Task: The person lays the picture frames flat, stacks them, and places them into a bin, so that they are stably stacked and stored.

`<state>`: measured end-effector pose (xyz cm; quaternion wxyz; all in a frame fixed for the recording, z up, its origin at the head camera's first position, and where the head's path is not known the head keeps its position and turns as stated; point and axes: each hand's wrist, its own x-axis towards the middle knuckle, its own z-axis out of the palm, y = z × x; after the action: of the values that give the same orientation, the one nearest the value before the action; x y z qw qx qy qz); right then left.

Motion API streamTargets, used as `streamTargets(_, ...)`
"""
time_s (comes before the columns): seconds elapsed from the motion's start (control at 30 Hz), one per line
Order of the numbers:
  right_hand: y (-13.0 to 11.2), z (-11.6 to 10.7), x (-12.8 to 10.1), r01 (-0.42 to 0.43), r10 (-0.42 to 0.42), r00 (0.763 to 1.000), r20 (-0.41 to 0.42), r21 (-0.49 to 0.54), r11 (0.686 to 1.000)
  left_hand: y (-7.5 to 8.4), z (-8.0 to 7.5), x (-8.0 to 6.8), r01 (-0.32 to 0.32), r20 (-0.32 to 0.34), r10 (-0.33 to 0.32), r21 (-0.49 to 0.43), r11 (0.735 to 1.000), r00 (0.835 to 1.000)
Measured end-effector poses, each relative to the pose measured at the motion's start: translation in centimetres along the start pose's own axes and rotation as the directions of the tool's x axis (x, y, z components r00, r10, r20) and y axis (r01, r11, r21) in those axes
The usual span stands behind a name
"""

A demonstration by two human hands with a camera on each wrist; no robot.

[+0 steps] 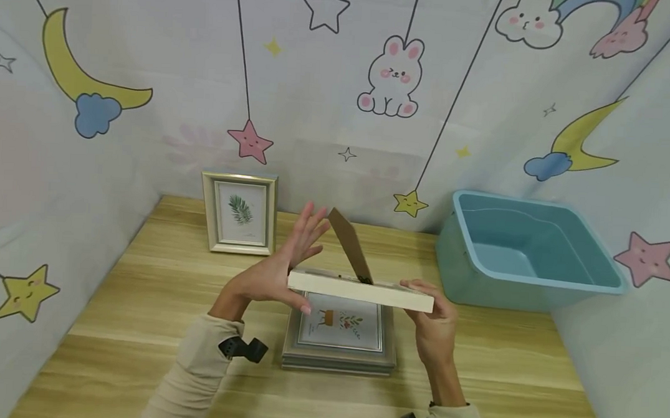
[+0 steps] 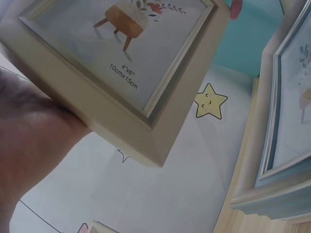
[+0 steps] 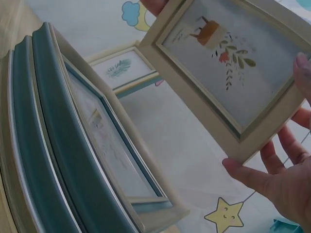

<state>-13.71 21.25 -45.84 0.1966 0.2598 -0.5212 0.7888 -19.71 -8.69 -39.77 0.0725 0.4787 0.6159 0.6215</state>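
Above the stack of frames [image 1: 338, 352] on the desk [image 1: 140, 306], the left hand [image 1: 276, 269] with straight fingers and gripping right hand [image 1: 433, 325] hold a cream photo frame [image 1: 359, 289] face-down, its plant print showing only in the wrist views, its brown stand [image 1: 349, 242] at 12 o'clock only overhead

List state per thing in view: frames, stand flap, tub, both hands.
cream frame: held in the air, face down, over the stack
stand flap: swung open from the frame's back
frame stack: flat on the table, face up
leaf frame: upright by the wall
blue tub: upright, empty
left hand: fingers straight, supports the frame's left end
right hand: grips the frame's right end
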Motion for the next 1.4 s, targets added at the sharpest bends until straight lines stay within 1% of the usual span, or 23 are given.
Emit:
streamTargets(0.1,0.0,-0.5,0.3,0.031,-0.030,0.999,0.044,-0.015,0.999,0.1,0.0,0.1,-0.038,0.032,0.038,-0.023,0.999,0.999)
streamTargets(0.2,0.1,-1.0,0.6,0.061,-0.060,0.994,0.091,-0.009,0.998,0.4,0.1,0.3,-0.069,0.058,0.070,-0.016,0.997,0.996)
streamTargets(0.33,0.2,-1.5,1.1,0.105,-0.107,0.984,0.139,0.027,0.994,1.0,0.3,0.4,-0.084,0.082,0.083,0.007,0.996,0.993)
streamTargets(0.43,0.1,-1.7,1.5,0.125,-0.132,0.979,0.153,0.054,0.991,1.6,0.5,0.5,-0.086,0.082,0.084,0.015,0.996,0.993)
streamTargets(0.53,0.0,-1.9,1.7,0.132,-0.140,0.979,0.151,0.063,0.989,2.0,0.8,0.5,-0.082,0.062,0.082,0.008,0.997,0.995)
streamTargets(0.63,-0.1,-2.0,1.6,0.138,-0.147,0.979,0.138,0.072,0.988,2.0,1.1,0.3,-0.077,0.023,0.077,-0.020,0.997,0.997)
streamTargets(0.67,0.0,-2.1,1.6,0.140,-0.150,0.980,0.133,0.079,0.987,1.9,1.3,0.2,-0.070,0.003,0.070,-0.034,0.997,0.998)
streamTargets(0.73,0.0,-2.2,1.5,0.145,-0.156,0.981,0.118,0.094,0.985,1.7,1.6,-0.2,-0.077,-0.044,0.075,-0.050,0.996,0.996)
streamTargets(0.8,0.0,-2.2,1.5,0.147,-0.158,0.982,0.106,0.103,0.984,1.5,1.9,-0.6,-0.094,-0.104,0.088,-0.055,0.994,0.991)
streamTargets(0.83,0.0,-2.2,1.5,0.150,-0.160,0.982,0.100,0.102,0.984,1.3,2.1,-0.8,-0.109,-0.137,0.101,-0.057,0.992,0.985)
streamTargets(0.9,-0.1,-2.1,1.5,0.151,-0.158,0.984,0.084,0.088,0.985,0.9,2.4,-1.2,-0.157,-0.204,0.144,-0.050,0.986,0.968)
streamTargets(1.0,-0.1,-1.8,1.5,0.152,-0.156,0.986,0.059,0.073,0.986,0.5,2.9,-1.6,-0.222,-0.304,0.199,-0.044,0.974,0.932)
streamTargets(1.07,-0.1,-1.7,1.5,0.147,-0.150,0.988,0.048,0.071,0.987,0.2,3.1,-1.9,-0.256,-0.354,0.229,-0.031,0.966,0.907)
streamTargets(1.17,-0.1,-1.7,1.4,0.134,-0.138,0.989,0.046,0.076,0.988,-0.1,3.4,-2.2,-0.288,-0.398,0.259,-0.012,0.958,0.880)
streamTargets(1.3,-0.1,-1.8,1.2,0.104,-0.106,0.994,0.036,0.046,0.993,-0.6,3.5,-2.4,-0.315,-0.420,0.293,0.017,0.949,0.859)
streamTargets(1.4,-0.1,-1.7,0.9,0.077,-0.077,0.997,0.007,0.001,0.997,-0.8,3.5,-2.4,-0.330,-0.444,0.311,0.038,0.943,0.840)
